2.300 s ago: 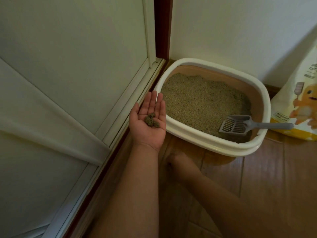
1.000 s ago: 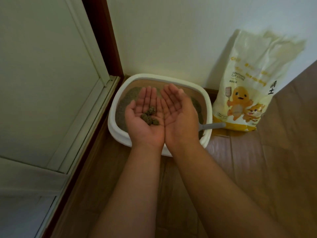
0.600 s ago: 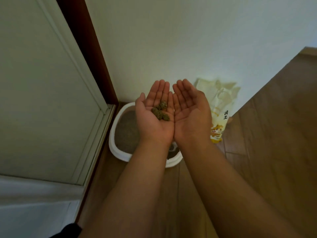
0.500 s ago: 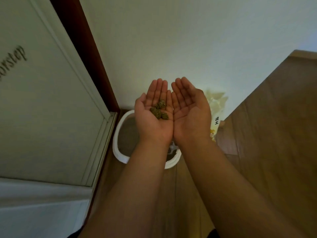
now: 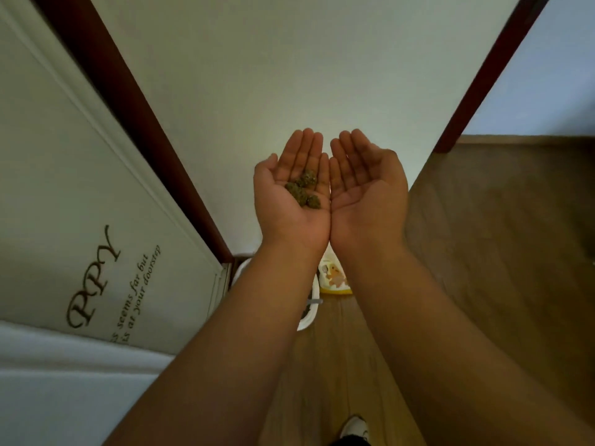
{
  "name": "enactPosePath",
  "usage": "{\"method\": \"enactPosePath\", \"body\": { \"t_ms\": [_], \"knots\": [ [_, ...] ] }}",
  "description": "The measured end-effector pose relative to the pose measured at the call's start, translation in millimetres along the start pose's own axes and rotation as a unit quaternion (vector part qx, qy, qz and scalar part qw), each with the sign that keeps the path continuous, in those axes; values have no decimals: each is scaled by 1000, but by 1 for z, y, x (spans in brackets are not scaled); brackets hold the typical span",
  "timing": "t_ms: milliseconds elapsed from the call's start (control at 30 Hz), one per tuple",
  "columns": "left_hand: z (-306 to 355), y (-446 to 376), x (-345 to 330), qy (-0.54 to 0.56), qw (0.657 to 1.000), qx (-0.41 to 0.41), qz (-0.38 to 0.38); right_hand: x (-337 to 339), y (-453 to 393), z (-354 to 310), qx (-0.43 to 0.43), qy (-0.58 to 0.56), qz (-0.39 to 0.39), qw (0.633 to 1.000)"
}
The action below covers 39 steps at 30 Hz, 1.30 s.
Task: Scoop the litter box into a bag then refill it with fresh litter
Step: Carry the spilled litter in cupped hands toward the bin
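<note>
**Clumps are lying in a bare palm, and no bag is showing yet**

The person is holding both hands out in front, palms up and side by side, with the inner edges touching near the wrists. The left hand (image 5: 291,191) is cupping a few dark litter clumps (image 5: 303,188), which are resting loose on the palm, close to the edge that meets the other hand. The fingers are lying nearly straight and are not closing round the clumps. The right hand (image 5: 365,188) is lying flat and is carrying nothing.

Far below the hands, the litter box (image 5: 308,318) is showing only as a piece of white rim beside the left forearm. The rest is hidden behind that arm, so I cannot tell how much litter is inside. The yellow litter sack (image 5: 335,280) is standing just beyond the box, between the two wrists as seen from the head camera.

In my judgement the task is only beginning. Some waste is out of the box, but it is sitting in a hand and not in a bag, and no bag is appearing anywhere. The bagging and the refilling with fresh litter are both waiting.
</note>
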State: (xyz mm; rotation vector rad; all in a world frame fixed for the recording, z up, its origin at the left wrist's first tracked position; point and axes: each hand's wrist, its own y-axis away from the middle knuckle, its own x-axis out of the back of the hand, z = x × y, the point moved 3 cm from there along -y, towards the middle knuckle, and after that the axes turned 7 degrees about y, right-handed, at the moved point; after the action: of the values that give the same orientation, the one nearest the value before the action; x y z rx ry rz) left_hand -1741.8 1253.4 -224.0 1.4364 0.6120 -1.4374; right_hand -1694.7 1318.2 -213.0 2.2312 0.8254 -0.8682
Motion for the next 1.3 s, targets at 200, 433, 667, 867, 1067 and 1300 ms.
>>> {"method": "enactPosePath", "body": {
  "t_ms": [200, 433, 667, 867, 1067, 1300],
  "knots": [
    [-58, 59, -86, -7, 998, 40, -42, -9, 44, -111, 57, -12, -9, 998],
    [-137, 86, -131, -44, 987, 138, -69, 21, 62, -195, 148, -32, 37, 988],
    [-207, 107, -145, -94, 941, 310, -97, 60, 89, -242, 274, -82, 151, 946],
    [-240, 137, -141, -137, 869, 459, -126, 79, 132, -249, 365, -96, 263, 888],
    [-254, 171, -112, -166, 793, 569, -140, 103, 173, -228, 431, -148, 344, 821],
    [-264, 222, -95, -206, 747, 617, -139, 127, 216, -223, 479, -162, 399, 765]
  ]
}}
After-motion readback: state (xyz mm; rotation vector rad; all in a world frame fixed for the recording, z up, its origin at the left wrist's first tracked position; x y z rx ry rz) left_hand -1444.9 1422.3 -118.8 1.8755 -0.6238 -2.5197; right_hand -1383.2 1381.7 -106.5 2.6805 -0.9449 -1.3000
